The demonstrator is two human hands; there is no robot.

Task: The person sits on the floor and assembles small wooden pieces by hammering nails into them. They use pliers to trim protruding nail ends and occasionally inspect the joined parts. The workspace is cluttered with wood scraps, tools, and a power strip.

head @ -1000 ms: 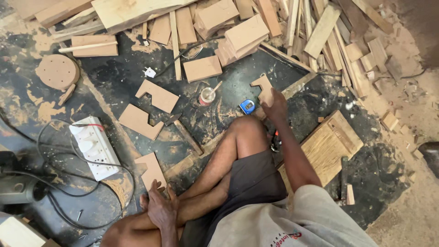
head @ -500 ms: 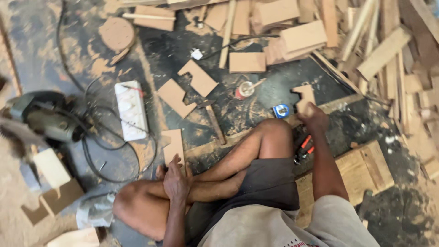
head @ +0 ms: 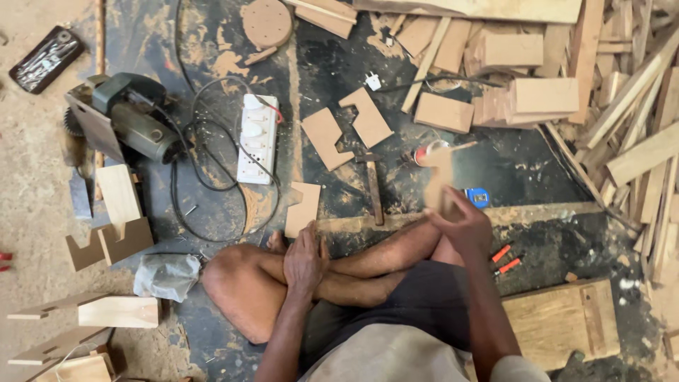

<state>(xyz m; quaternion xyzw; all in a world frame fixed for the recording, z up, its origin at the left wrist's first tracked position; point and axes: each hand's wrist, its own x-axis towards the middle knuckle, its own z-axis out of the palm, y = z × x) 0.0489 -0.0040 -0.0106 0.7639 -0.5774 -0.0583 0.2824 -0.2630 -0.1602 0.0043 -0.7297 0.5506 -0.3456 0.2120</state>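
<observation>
Two hands: right hand (head: pixel 463 226) grips a raised wooden piece (head: pixel 440 180); left hand (head: pixel 304 258) rests empty on shin.

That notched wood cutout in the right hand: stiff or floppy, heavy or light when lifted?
The notched wood cutout is probably stiff: the right hand grips only its lower end, yet it shows no sag, though it is blurred. Likely light, since one hand lifts it. The thin sheet looks flat, so it should slide rather than roll.
</observation>
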